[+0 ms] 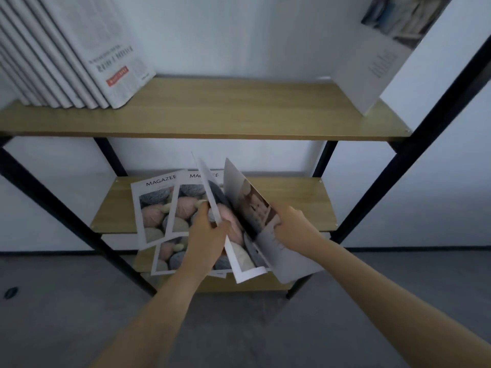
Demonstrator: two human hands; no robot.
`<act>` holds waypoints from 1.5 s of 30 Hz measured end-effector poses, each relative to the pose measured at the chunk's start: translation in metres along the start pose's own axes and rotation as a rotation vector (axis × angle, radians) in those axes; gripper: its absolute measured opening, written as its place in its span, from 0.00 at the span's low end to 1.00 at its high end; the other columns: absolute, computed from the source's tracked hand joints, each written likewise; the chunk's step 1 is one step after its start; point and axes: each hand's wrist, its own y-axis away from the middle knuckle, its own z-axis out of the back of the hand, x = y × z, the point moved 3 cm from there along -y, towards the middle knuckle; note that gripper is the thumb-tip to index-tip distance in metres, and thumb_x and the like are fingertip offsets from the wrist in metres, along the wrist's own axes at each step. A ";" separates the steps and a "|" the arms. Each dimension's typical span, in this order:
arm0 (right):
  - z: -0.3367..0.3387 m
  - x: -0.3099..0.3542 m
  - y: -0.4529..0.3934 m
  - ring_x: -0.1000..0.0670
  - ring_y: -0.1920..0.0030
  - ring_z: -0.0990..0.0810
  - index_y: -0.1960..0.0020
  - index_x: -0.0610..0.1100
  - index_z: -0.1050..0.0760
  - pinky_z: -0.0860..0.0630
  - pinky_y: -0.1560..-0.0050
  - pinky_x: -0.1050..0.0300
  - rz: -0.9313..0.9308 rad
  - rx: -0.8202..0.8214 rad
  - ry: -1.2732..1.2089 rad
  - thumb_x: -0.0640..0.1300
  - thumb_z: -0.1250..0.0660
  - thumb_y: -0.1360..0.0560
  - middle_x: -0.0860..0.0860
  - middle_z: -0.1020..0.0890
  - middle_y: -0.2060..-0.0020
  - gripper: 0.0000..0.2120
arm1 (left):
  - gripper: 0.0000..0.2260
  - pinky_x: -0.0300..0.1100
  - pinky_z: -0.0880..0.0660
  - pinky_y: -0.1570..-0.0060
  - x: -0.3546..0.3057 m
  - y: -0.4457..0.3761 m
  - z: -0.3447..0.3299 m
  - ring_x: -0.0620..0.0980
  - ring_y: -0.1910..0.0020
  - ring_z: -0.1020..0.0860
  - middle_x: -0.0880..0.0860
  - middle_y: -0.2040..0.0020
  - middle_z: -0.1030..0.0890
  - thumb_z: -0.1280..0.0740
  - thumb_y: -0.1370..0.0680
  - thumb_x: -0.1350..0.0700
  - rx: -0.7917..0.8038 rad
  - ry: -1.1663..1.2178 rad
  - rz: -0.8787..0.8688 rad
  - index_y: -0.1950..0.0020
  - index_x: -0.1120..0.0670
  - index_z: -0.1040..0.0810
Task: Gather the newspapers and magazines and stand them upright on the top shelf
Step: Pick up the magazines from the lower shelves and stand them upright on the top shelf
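Several magazines with yarn-ball covers (156, 208) lie fanned out on the middle shelf (300, 197). My left hand (207, 232) pinches the lower edge of one magazine (210, 192) and tilts it up on edge. Beside it, my right hand (292, 227) grips a second magazine (247, 200), also raised at a slant. On the top shelf (212, 115) a row of newspapers (79, 54) stands leaning at the left, and one magazine (382, 49) leans against the frame at the right.
Black metal posts (438, 120) frame the shelf unit on both sides. A lower shelf (265, 285) shows beneath the magazines. Behind is a white wall, below a grey floor with a small dark object (10, 292) at the far left.
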 end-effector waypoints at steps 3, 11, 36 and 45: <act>0.021 0.014 0.032 0.38 0.54 0.19 0.46 0.36 0.26 0.19 0.60 0.48 0.059 -0.030 -0.021 0.32 0.46 0.27 0.38 0.19 0.55 0.14 | 0.08 0.42 0.28 0.67 -0.023 0.034 0.011 0.47 0.68 0.28 0.54 0.64 0.28 0.36 0.23 0.64 -0.085 -0.028 -0.121 0.47 0.55 0.29; 0.088 0.041 0.119 0.57 0.54 0.21 0.43 0.46 0.26 0.22 0.62 0.64 0.278 -0.061 -0.145 0.32 0.41 0.25 0.52 0.19 0.51 0.15 | 0.08 0.41 0.25 0.67 -0.095 0.131 0.032 0.52 0.65 0.24 0.57 0.63 0.23 0.35 0.25 0.66 -0.278 -0.077 -0.368 0.52 0.53 0.27; 0.241 0.025 0.075 0.55 0.43 0.24 0.36 0.47 0.32 0.24 0.51 0.64 0.398 -0.905 -0.650 0.31 0.46 0.21 0.56 0.22 0.47 0.18 | 0.17 0.39 0.37 0.64 -0.239 0.048 -0.033 0.39 0.63 0.34 0.50 0.55 0.30 0.39 0.21 0.65 -0.511 -0.150 -0.886 0.32 0.65 0.37; 0.252 -0.013 -0.018 0.48 0.33 0.30 0.30 0.56 0.44 0.24 0.41 0.40 0.167 -1.070 -0.555 0.37 0.44 0.19 0.51 0.30 0.34 0.23 | 0.20 0.60 0.24 0.62 -0.245 -0.036 -0.063 0.61 0.60 0.22 0.50 0.51 0.29 0.40 0.19 0.61 -0.411 -0.252 -0.893 0.34 0.45 0.46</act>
